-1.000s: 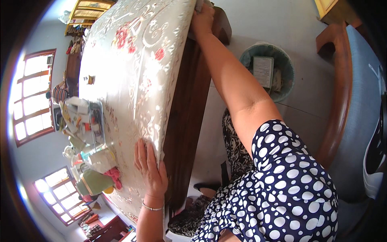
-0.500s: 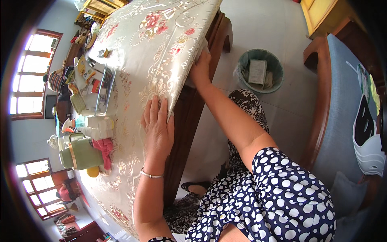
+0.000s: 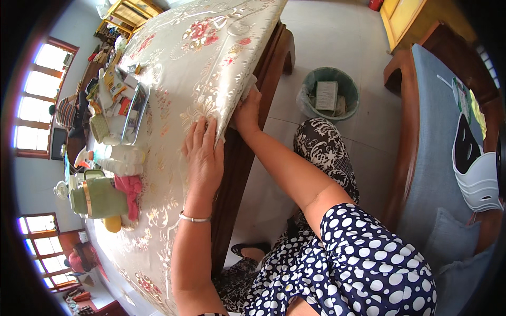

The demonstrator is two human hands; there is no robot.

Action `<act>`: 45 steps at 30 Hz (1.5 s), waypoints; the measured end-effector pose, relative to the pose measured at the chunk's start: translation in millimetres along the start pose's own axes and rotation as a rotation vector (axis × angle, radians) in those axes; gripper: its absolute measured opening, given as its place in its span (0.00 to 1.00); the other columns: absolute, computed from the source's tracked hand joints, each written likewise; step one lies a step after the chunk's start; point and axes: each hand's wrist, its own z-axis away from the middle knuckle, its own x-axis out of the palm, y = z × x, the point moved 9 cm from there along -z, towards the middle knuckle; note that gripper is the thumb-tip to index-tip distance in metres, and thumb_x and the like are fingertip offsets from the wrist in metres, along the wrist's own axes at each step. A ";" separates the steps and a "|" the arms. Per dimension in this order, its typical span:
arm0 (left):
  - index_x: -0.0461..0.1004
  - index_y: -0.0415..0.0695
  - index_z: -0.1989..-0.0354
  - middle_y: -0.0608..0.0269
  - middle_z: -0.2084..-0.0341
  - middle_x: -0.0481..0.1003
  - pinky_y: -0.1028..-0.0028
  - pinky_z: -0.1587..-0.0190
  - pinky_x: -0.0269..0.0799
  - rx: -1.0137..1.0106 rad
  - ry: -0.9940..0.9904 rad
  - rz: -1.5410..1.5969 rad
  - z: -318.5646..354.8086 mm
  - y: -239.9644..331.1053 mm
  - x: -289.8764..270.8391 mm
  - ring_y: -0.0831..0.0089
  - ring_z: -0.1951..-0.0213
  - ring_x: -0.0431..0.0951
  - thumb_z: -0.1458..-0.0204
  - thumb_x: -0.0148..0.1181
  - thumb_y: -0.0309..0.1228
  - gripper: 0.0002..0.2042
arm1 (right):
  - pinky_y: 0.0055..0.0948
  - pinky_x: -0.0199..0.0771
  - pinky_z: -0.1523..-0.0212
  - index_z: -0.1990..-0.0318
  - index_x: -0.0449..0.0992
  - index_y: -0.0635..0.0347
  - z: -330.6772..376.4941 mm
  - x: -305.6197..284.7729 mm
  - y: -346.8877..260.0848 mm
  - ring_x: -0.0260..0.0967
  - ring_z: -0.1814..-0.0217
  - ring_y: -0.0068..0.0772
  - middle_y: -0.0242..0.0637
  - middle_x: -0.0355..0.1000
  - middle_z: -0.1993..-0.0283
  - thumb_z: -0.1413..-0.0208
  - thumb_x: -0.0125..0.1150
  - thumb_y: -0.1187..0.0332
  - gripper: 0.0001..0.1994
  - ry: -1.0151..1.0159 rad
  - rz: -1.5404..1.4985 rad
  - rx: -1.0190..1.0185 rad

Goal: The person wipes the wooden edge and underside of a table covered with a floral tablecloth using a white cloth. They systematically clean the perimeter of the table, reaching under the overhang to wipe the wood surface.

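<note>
A pale tablecloth (image 3: pixel 163 174) with red flowers and gold scrolls covers a dark wooden table (image 3: pixel 234 179). On top of it, close to the edge, lies my left hand (image 3: pixel 203 150), fingers stretched out and slightly bent, thumb by the edge. A bracelet (image 3: pixel 194 217) is on that wrist. Farther along, my right hand (image 3: pixel 247 113) reaches against the table's side, just beneath the cloth's hanging edge. Its fingers are closed on a pale cloth (image 3: pixel 252 83), partly showing past the hand; whether this is a separate rag or the tablecloth's edge, I cannot make out.
On the table's left stand a green jug (image 3: pixel 100 197), a pink cloth (image 3: pixel 129 192), bottles (image 3: pixel 124 158) and a crowded clear tray (image 3: pixel 138 113). A lined bin (image 3: pixel 350 84) sits on the floor at right, beside a blue-cushioned wooden bench (image 3: pixel 416 131). Someone in striped clothing (image 3: pixel 66 111) is far left.
My right hand has slid along the table's side toward me and the left. My left hand stays at nearly the same spot on the tablecloth. The view has shifted slightly.
</note>
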 end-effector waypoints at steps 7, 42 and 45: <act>0.63 0.42 0.32 0.49 0.32 0.61 0.55 0.30 0.49 -0.010 -0.107 -0.075 -1.3 0.3 3.2 0.50 0.31 0.58 0.37 0.49 0.29 0.23 | 0.52 0.65 0.38 0.38 0.67 0.57 -106.7 14.9 50.8 0.63 0.38 0.65 0.60 0.64 0.41 0.43 0.62 0.61 0.26 -0.070 0.002 0.211; 0.59 0.36 0.32 0.40 0.30 0.54 0.49 0.31 0.45 -0.045 -0.346 -0.081 -12.7 5.1 8.8 0.41 0.30 0.54 0.40 0.46 0.29 0.26 | 0.49 0.71 0.42 0.48 0.74 0.65 -357.3 21.6 142.2 0.66 0.38 0.58 0.54 0.68 0.42 0.43 0.57 0.61 0.19 -0.213 0.491 -0.144; 0.59 0.38 0.32 0.41 0.30 0.55 0.50 0.30 0.45 -0.044 -0.321 -0.076 -10.7 7.0 6.7 0.42 0.30 0.54 0.41 0.48 0.27 0.26 | 0.52 0.68 0.37 0.39 0.71 0.59 -314.0 23.1 110.8 0.59 0.31 0.59 0.52 0.60 0.32 0.39 0.52 0.63 0.21 -0.326 0.566 -0.094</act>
